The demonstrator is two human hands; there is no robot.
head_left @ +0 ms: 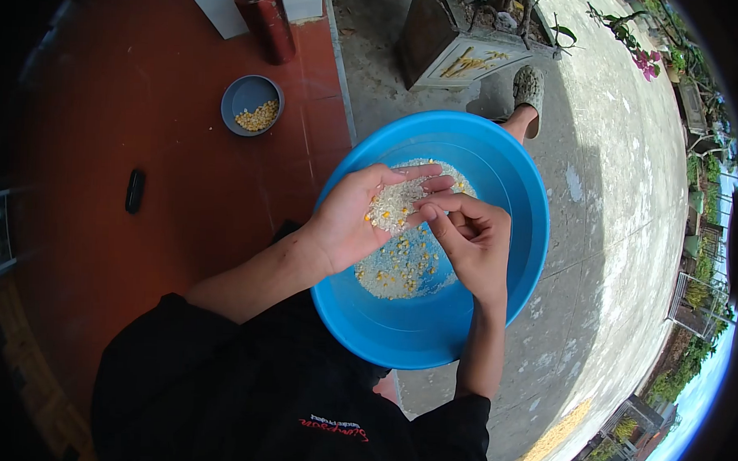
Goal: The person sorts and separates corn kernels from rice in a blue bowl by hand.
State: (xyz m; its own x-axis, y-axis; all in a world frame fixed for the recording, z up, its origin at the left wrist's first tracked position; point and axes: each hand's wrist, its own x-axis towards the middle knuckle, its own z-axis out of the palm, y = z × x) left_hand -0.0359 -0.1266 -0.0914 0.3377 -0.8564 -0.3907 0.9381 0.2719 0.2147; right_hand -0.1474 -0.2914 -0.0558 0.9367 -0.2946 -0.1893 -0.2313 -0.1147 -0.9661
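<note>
A blue basin holds white rice grains mixed with yellow corn kernels. Over it, my left hand is palm up with its fingers spread, and a heap of rice with a few kernels lies on the palm. My right hand is just to the right, thumb and index finger pinched together at the edge of the heap; whatever may be between the fingertips is too small to make out. A small grey bowl with corn kernels in it stands on the red tiled floor at the upper left.
A red flask stands beyond the bowl. On the tiles at the left lies a small black object. A planter stands on the concrete above the basin. A foot in a clog is beside the basin's upper right rim.
</note>
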